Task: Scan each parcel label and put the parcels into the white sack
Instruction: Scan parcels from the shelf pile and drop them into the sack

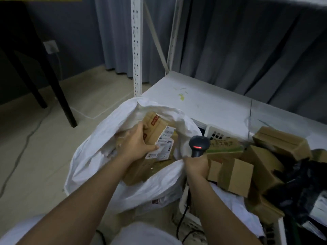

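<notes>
The white sack stands open on the floor with several cardboard parcels inside. My left hand is inside the sack's mouth and grips a brown box that has a white label on its side. My right hand grips the handle of a black barcode scanner, whose red light glows, and also pinches the sack's right rim. More brown parcels lie piled to the right of the scanner.
A white plastic crate holds the parcel pile, with black bags on its right. A white metal shelf and its upright post stand behind the sack. Black table legs and floor cables lie at left.
</notes>
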{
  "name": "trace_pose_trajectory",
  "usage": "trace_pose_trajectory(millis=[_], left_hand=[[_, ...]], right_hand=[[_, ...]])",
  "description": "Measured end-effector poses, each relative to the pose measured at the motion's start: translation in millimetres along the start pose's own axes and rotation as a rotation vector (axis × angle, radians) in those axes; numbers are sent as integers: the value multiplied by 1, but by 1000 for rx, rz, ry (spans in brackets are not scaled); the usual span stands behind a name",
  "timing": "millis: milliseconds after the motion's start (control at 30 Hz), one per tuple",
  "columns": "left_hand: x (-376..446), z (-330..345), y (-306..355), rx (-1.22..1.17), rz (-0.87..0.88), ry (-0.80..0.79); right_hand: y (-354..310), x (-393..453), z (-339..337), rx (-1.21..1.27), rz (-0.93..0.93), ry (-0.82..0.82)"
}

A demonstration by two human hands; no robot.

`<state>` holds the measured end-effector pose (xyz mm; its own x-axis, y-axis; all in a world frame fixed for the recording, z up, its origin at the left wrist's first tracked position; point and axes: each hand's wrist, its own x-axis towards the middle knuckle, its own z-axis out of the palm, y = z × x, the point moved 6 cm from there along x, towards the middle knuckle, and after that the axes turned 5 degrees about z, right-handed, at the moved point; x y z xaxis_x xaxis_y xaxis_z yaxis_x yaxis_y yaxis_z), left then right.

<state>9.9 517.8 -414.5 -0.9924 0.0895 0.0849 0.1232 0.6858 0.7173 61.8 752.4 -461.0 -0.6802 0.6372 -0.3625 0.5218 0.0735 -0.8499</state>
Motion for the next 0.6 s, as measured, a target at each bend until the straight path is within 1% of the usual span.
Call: trace_pose_trajectory(millis=[100,200,267,333,367,433,467,500,533,567,600], left_hand=[[15,36,-7,54,46,-119],[34,64,4,146,155,-135],[49,81,9,194,179,-133],[59,100,13,275,212,-164],[60,112,11,350,223,-220],[56,139,0,495,238,-445],[52,148,-7,523,232,-558],[47,153,-9,493,209,-640],[43,153,-6,382,172,-662],[40,147,4,244,153,-623],[40,140,14,103,155,-529]], right_hand=[[-5,4,-3,120,1,-61],[-19,6,-29,151,-126,-79],[-23,9,-46,166,-179,-58],[-24,16,-55,139,-212,-38],[-25,19,-57,114,-231,-39],[-24,24,-58,68,-238,-64],[-21,27,-58,63,-216,-85],[-18,28,-60,75,-183,-108],[-15,28,-63,92,-146,-126],[-13,28,-67,106,-119,-133],[-10,26,-73,121,-99,-136]])
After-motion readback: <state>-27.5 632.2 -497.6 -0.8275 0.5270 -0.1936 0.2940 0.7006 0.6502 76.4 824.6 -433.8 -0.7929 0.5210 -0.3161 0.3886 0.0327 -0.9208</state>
